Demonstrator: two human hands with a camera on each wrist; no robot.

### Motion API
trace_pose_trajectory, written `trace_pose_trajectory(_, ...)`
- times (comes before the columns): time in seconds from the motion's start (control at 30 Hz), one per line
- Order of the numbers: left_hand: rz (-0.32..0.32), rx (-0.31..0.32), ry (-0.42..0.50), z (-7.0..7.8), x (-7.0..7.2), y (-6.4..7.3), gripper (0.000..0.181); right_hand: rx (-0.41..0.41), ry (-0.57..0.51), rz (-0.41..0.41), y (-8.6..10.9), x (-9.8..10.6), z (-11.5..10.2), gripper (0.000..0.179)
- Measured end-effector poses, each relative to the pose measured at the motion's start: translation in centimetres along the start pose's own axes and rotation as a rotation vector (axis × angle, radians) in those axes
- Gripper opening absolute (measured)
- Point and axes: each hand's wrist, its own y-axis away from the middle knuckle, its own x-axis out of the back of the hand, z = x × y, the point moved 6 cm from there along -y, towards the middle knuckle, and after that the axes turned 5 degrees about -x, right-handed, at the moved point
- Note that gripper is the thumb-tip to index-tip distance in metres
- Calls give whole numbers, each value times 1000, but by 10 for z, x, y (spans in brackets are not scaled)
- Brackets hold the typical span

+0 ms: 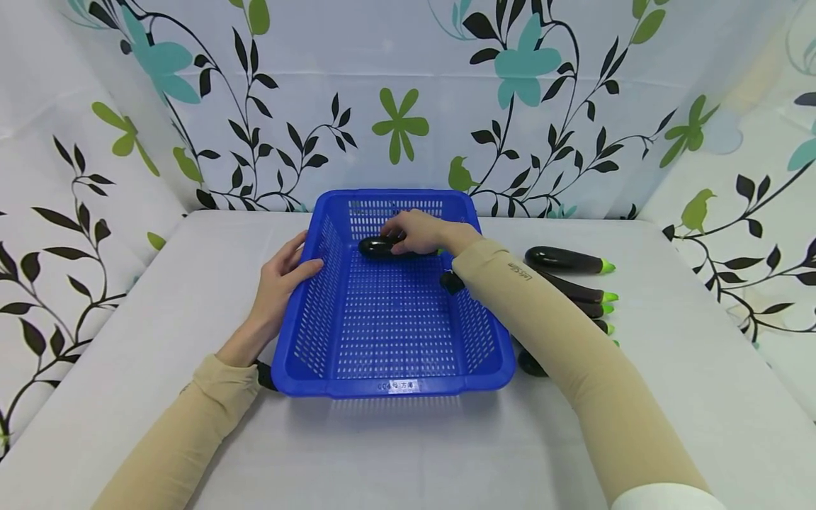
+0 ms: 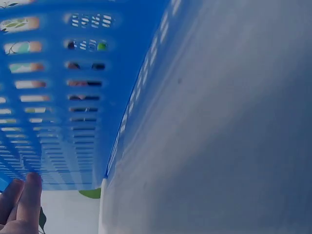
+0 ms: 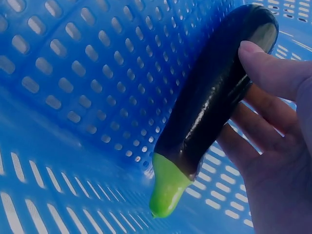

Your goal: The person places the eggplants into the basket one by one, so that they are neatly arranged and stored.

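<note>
A blue plastic basket (image 1: pixel 395 386) with slotted walls stands on the table. Inside it, near the far wall, lies a glossy dark eggplant (image 1: pixel 377 247); its green stem end (image 3: pixel 168 187) points away from the fingers in the right wrist view. My right hand (image 1: pixel 421 232) grips this eggplant from above, thumb on one side and fingers on the other. My left hand (image 1: pixel 275 287) holds the basket's left rim, thumb over the edge and fingers along the outer wall. In the left wrist view, some fingertips (image 2: pixel 32 192) show beside the slotted wall.
Right of the basket, several more dark eggplants (image 1: pixel 564 260) with green ends lie in a column, partly hidden by my right sleeve (image 1: pixel 561 340). A patterned curtain (image 1: pixel 357 85) hangs behind the white-covered table (image 1: pixel 408 453).
</note>
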Motion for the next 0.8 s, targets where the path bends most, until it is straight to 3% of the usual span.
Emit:
trace_pose_trajectory(0.33, 3, 45, 152, -8, -8, 2, 62, -7, 14, 8, 0, 0, 2, 45)
trace_pose_trajectory(0.47, 23, 52, 159, -8, -9, 4, 60, -5, 14, 16, -1, 1, 2, 45)
trace_pose_trajectory(0.8, -16, 80, 211, -5, -15, 11, 52, -7, -16, 32, 2, 4, 2, 44)
